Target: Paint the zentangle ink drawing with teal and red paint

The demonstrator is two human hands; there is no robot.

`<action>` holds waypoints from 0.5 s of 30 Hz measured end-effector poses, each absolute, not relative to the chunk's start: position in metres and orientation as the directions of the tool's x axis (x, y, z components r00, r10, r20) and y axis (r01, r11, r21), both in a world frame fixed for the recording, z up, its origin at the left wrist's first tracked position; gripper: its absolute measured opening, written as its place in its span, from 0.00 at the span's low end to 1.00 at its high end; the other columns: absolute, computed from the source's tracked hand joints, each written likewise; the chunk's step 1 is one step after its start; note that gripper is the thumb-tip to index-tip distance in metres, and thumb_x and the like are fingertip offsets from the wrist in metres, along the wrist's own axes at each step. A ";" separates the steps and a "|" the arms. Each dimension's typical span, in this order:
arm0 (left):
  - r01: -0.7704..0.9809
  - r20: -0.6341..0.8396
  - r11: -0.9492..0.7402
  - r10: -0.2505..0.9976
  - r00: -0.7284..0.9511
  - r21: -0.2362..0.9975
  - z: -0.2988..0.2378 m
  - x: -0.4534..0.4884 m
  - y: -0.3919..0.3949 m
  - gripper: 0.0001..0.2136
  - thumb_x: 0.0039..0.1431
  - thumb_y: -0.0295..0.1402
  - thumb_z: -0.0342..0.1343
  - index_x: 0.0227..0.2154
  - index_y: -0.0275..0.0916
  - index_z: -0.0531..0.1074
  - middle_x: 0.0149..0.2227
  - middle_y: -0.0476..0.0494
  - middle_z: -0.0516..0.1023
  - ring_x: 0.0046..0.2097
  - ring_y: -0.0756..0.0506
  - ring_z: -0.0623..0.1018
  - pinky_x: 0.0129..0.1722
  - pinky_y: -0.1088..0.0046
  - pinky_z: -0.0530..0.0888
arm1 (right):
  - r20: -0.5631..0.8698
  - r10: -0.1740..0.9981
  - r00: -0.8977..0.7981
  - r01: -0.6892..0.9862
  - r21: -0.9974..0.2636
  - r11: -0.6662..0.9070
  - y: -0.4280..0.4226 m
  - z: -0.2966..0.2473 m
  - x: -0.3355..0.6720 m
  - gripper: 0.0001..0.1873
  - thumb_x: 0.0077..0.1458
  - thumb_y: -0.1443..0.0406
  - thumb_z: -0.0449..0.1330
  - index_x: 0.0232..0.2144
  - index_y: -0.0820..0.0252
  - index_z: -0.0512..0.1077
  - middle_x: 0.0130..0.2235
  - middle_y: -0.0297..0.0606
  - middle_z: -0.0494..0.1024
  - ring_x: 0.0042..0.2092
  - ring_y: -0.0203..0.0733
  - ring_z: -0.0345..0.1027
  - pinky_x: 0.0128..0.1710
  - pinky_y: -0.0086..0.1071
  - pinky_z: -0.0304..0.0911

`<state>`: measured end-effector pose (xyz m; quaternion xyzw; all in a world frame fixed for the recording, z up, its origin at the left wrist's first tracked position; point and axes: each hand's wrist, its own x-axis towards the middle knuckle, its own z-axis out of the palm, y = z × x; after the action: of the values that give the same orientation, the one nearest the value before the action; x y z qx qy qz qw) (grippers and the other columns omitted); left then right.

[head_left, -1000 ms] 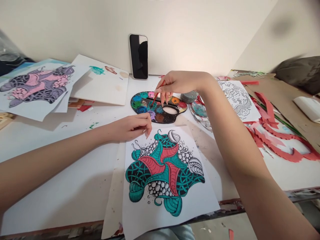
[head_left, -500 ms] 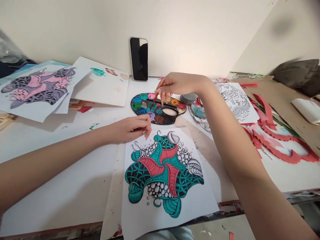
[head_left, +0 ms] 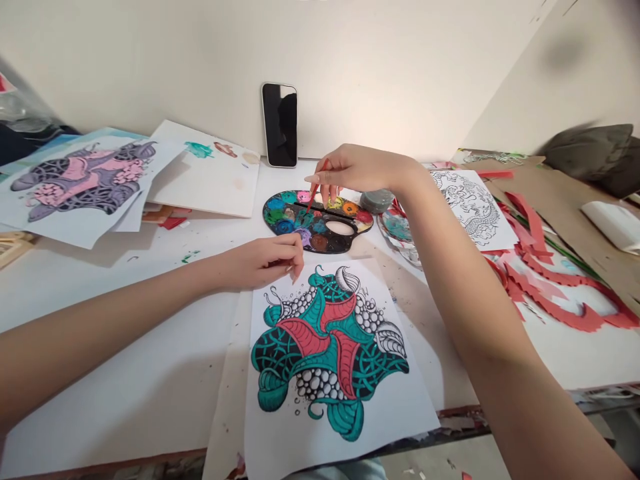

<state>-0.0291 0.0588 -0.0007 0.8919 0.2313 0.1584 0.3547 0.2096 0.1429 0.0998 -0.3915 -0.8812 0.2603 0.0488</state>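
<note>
My right hand (head_left: pixel 357 170) pinches a thin red-handled paintbrush (head_left: pixel 314 192), whose tip reaches down into a black plastic paint palette (head_left: pixel 320 239) holding several colours. My left hand (head_left: pixel 265 261) rests curled on the white tabletop (head_left: pixel 150 340), its fingertips at the top edge of a sheet of paper (head_left: pixel 330 353). That sheet bears an ink pattern in teal, red and black. I see nothing in the left hand, though its curled fingers hide part of the palm.
A phone (head_left: pixel 280 125) leans against the wall. A grey lump (head_left: pixel 376 201) and a paint-stained plate (head_left: pixel 397 227) lie right of the palette. A dragon drawing (head_left: pixel 473 208), red zigzag paper strips (head_left: pixel 560 300), a pink-and-purple patterned sheet (head_left: pixel 85 180) and a paint-smeared board (head_left: pixel 210 173) surround them.
The whole scene sits slightly lower in the view as my head shifts. Both hands stay nearly in place, with the brush still at the palette.
</note>
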 end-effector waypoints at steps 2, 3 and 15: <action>0.300 0.117 -0.640 0.524 0.843 0.707 0.000 -0.029 0.059 0.14 0.66 0.20 0.46 0.33 0.38 0.74 0.38 0.47 0.69 0.35 0.52 0.71 0.35 0.77 0.68 | -0.088 0.710 -0.699 0.650 -0.494 0.578 0.144 0.098 0.209 0.22 0.67 0.50 0.58 0.34 0.62 0.77 0.32 0.39 0.83 0.36 0.40 0.76 0.43 0.33 0.69; 0.300 0.118 -0.641 0.524 0.843 0.707 0.000 -0.029 0.058 0.14 0.66 0.19 0.46 0.32 0.38 0.74 0.38 0.47 0.69 0.36 0.52 0.71 0.35 0.77 0.68 | -0.057 0.706 -0.706 0.630 -0.506 0.589 0.145 0.097 0.209 0.22 0.67 0.50 0.58 0.34 0.63 0.77 0.31 0.38 0.82 0.34 0.39 0.76 0.42 0.32 0.68; 0.299 0.111 -0.637 0.521 0.846 0.710 -0.001 -0.031 0.058 0.14 0.65 0.18 0.46 0.32 0.39 0.74 0.38 0.49 0.68 0.36 0.53 0.71 0.36 0.77 0.67 | 0.254 0.667 -0.701 0.504 -0.485 0.714 0.155 0.069 0.190 0.15 0.71 0.64 0.53 0.42 0.67 0.79 0.43 0.44 0.84 0.42 0.41 0.77 0.46 0.32 0.66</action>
<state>-0.0305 0.0580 -0.0005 0.8915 0.2300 0.1546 0.3583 0.1900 0.1550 0.0686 -0.3246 -0.9017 0.1933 0.2102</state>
